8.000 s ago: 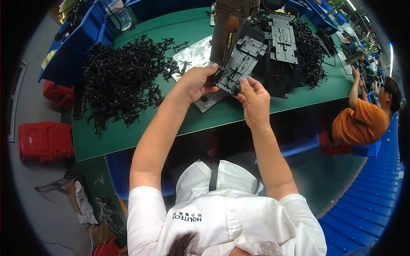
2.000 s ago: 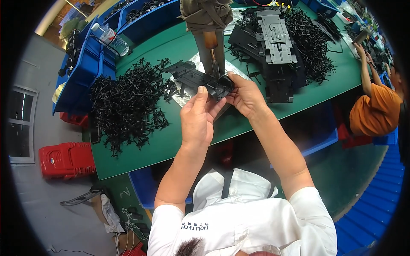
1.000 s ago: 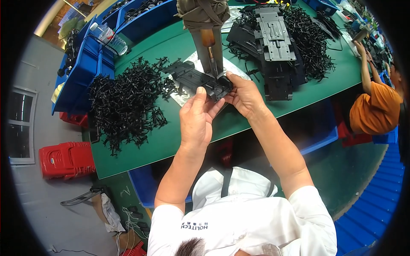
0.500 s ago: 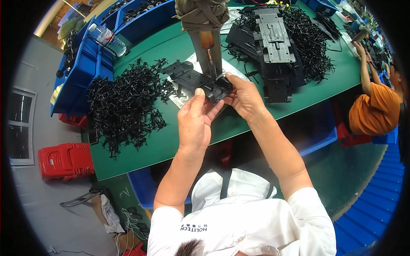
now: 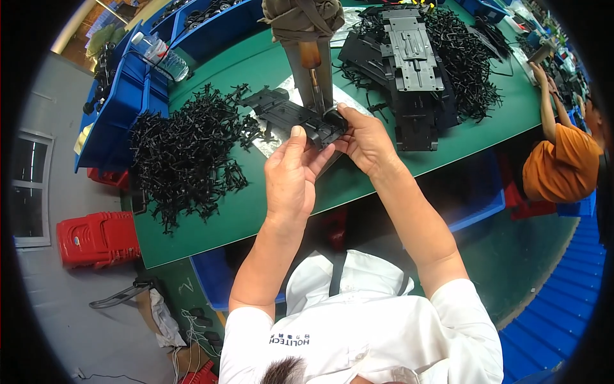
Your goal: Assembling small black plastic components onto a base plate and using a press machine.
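Note:
Both my hands hold one black plastic chassis plate (image 5: 291,115) over the green table. My left hand (image 5: 293,176) grips its near edge, thumb on top and fingers beneath. At the plate's right end my right hand (image 5: 368,141) pinches it beside a small round black part (image 5: 334,118). Above that end hangs a screwdriver-like tool with an amber handle (image 5: 310,56); its metal shaft points down at the plate. Whether the tip touches is hard to see. Under the plate lies a silvery sheet (image 5: 265,144).
Left of my hands is a heap of small black plastic parts (image 5: 185,153); another heap (image 5: 470,70) lies far right. Stacked chassis plates (image 5: 416,57) stand beside that one. Blue bins (image 5: 118,102) and a bottle (image 5: 163,57) line the left. An orange-clad person (image 5: 559,166) works at right.
The plate and my hands stay at nearly the same place under the tool. My right thumb and the plate's end have shifted slightly; the tool's shaft looks slightly higher.

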A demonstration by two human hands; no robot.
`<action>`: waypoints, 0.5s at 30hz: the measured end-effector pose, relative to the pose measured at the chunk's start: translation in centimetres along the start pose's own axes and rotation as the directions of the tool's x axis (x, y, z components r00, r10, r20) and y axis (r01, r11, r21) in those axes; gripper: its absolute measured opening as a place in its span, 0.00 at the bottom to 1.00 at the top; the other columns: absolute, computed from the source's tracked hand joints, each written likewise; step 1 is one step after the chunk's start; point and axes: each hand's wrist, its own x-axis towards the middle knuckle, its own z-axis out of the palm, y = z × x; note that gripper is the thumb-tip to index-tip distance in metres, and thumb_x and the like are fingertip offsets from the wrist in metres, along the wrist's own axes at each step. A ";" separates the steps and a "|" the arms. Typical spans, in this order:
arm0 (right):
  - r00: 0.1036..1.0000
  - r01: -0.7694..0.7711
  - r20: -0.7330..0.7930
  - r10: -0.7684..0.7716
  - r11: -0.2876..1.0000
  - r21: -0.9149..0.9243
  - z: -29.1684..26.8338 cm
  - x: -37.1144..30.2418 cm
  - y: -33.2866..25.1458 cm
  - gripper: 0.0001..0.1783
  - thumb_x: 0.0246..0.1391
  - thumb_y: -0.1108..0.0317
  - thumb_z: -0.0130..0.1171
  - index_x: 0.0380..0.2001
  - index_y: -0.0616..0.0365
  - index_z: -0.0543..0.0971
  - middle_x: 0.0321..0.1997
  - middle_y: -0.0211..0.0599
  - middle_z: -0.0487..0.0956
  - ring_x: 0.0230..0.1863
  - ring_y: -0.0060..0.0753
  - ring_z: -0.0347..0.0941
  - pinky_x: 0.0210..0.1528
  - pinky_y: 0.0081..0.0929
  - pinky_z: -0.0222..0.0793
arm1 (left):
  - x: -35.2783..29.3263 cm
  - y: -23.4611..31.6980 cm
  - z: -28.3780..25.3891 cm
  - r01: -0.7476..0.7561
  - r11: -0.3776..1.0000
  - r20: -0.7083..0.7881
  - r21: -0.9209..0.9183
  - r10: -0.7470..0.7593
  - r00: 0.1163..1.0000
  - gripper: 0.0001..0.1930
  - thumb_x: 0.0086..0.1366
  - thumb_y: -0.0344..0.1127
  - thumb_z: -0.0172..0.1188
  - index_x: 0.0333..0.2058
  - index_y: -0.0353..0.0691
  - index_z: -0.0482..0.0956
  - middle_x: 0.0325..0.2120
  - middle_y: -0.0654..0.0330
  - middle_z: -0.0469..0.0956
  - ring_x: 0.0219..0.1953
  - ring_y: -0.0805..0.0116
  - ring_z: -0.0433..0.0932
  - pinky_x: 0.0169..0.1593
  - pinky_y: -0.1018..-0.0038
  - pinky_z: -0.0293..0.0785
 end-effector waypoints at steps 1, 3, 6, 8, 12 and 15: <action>1.000 0.014 0.002 -0.014 1.000 0.011 0.1 0.0 0.0 0.11 0.57 0.60 0.51 0.33 0.57 0.76 0.27 0.31 0.77 0.26 0.21 0.73 0.30 0.20 0.69 | 0.0 0.0 0.0 0.000 1.000 -0.003 -0.003 0.000 1.000 0.13 0.65 0.37 0.51 0.38 0.30 0.72 0.36 0.54 0.75 0.40 0.66 0.76 0.45 0.70 0.77; 1.000 0.014 0.002 -0.015 1.000 0.011 0.0 0.1 0.0 0.11 0.57 0.60 0.51 0.34 0.57 0.76 0.27 0.31 0.77 0.27 0.21 0.73 0.30 0.20 0.70 | 0.2 0.0 -0.1 -0.002 1.000 -0.006 -0.007 0.002 1.000 0.13 0.65 0.37 0.51 0.38 0.29 0.72 0.36 0.54 0.75 0.40 0.66 0.76 0.46 0.70 0.77; 1.000 0.005 0.000 -0.005 1.000 0.002 0.0 0.2 0.0 0.12 0.58 0.60 0.51 0.34 0.58 0.75 0.28 0.32 0.77 0.27 0.22 0.73 0.30 0.20 0.70 | 0.4 0.0 0.0 -0.009 1.000 -0.019 -0.018 0.009 1.000 0.14 0.64 0.38 0.53 0.38 0.29 0.71 0.35 0.54 0.75 0.38 0.68 0.76 0.43 0.71 0.77; 1.000 -0.003 0.000 0.003 1.000 -0.008 -0.1 0.4 -0.1 0.12 0.58 0.60 0.51 0.35 0.58 0.75 0.28 0.32 0.77 0.27 0.22 0.73 0.30 0.20 0.70 | 0.4 0.2 0.2 -0.001 1.000 -0.011 -0.018 0.001 1.000 0.13 0.65 0.37 0.52 0.36 0.29 0.71 0.35 0.54 0.74 0.39 0.65 0.76 0.46 0.68 0.77; 1.000 -0.006 -0.016 0.006 1.000 -0.012 -0.1 0.7 0.2 0.13 0.58 0.60 0.50 0.36 0.59 0.75 0.30 0.33 0.77 0.28 0.22 0.73 0.31 0.21 0.71 | 0.8 0.0 -0.1 -0.004 1.000 -0.007 -0.018 0.004 1.000 0.15 0.64 0.38 0.54 0.39 0.28 0.71 0.35 0.54 0.75 0.38 0.67 0.76 0.44 0.71 0.77; 1.000 -0.007 -0.007 0.007 1.000 -0.011 -0.3 0.7 0.5 0.13 0.59 0.61 0.50 0.36 0.59 0.75 0.30 0.34 0.77 0.29 0.23 0.74 0.32 0.22 0.71 | 0.4 -0.1 -0.5 -0.007 1.000 -0.007 -0.023 0.007 1.000 0.15 0.64 0.38 0.53 0.39 0.28 0.71 0.36 0.54 0.75 0.39 0.67 0.76 0.44 0.71 0.77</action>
